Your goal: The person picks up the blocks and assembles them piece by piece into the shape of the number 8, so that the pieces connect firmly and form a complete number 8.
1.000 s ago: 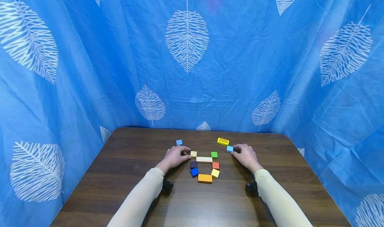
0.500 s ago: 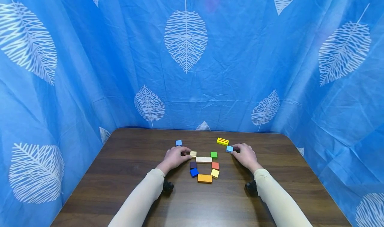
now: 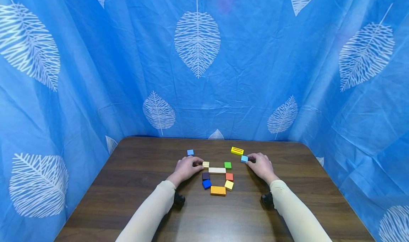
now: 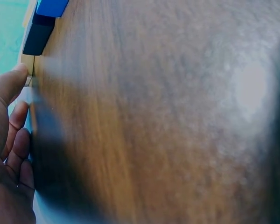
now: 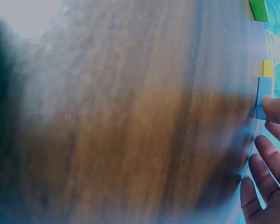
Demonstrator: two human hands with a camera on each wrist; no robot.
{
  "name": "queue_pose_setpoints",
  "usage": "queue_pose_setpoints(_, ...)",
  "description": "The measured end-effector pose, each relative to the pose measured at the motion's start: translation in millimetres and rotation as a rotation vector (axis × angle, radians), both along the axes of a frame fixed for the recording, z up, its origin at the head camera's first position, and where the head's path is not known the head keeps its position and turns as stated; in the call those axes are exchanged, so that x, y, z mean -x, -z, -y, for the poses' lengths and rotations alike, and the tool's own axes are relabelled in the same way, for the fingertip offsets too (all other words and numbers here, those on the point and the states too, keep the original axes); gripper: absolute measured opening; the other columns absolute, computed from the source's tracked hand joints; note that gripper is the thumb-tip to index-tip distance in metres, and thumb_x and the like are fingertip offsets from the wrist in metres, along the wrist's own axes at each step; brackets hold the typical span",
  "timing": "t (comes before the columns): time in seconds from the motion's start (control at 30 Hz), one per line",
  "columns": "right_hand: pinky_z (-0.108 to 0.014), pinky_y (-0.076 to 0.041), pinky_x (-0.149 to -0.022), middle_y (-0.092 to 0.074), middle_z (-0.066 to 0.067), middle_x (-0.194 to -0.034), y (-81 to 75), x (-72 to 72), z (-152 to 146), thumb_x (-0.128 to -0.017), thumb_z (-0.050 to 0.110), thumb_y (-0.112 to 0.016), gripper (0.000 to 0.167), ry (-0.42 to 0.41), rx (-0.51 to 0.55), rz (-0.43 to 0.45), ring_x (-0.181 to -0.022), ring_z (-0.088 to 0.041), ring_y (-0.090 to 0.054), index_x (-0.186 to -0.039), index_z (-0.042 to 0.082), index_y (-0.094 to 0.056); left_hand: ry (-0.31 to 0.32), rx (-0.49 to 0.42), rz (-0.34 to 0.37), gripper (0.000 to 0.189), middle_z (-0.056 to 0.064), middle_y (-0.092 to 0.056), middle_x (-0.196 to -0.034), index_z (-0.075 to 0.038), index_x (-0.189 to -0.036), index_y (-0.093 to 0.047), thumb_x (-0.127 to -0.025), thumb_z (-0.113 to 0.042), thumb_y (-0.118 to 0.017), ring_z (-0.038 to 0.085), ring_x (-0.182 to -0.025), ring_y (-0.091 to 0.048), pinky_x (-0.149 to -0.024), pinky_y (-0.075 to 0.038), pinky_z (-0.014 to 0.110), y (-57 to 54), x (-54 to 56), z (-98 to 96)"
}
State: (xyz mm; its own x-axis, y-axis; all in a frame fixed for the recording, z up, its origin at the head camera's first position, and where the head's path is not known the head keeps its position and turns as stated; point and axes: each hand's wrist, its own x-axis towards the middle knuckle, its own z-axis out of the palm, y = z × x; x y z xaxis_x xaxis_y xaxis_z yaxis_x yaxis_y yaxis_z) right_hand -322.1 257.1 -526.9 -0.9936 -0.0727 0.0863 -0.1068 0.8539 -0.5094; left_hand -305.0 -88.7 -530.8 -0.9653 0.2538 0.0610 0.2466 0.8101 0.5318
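Observation:
My left hand (image 3: 186, 168) holds a natural-wood block (image 3: 206, 164) by its left end, between thumb and index finger. In the left wrist view the thumb (image 4: 11, 84) lies against that block, and the other fingers curl loosely below. With the right hand (image 3: 262, 165) I pinch a light blue block (image 3: 244, 159) at its right end. The right wrist view shows the thumb (image 5: 276, 109) on the light blue block's near face, the index finger partly hidden behind. Between the hands lie a white-ish long block (image 3: 217, 170) and a green block (image 3: 228, 165).
On the brown table (image 3: 143, 199), a dark block (image 3: 206, 176), blue block (image 3: 207, 184), orange block (image 3: 218, 191), pale yellow block (image 3: 228, 185) and red block (image 3: 229, 177) form a ring below the long block. Farther back sit another blue block (image 3: 190, 152) and a yellow striped block (image 3: 237, 150).

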Motion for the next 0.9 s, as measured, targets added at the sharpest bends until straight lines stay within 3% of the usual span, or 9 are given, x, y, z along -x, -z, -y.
queue_pose_setpoints(0.7,-0.060,-0.039,-0.097,-0.063,-0.018,-0.125,0.7,-1.8,2.2,-0.099,0.026,-0.069,0.032,0.019,-0.009,-0.014,-0.117,-0.040,-0.052,-0.124,0.005,-0.070,0.015,0.014,-0.046,0.029,-0.008,-0.067,-0.096,-0.023,-0.120,-0.076,-0.096,-0.039,-0.073,0.017,-0.096,-0.055,-0.085,-0.040,0.045,2.3,-0.6,0.5)
queue_pose_setpoints(0.9,-0.060,-0.039,-0.097,-0.063,-0.019,-0.125,1.0,-2.4,2.9,-0.099,0.025,-0.069,0.033,0.026,-0.004,0.001,-0.117,-0.040,-0.051,-0.125,0.005,-0.070,0.007,0.006,-0.024,0.031,-0.008,-0.067,-0.098,-0.024,-0.122,-0.075,-0.096,-0.040,-0.073,0.018,-0.097,-0.054,-0.087,-0.039,0.044,3.8,-0.3,0.0)
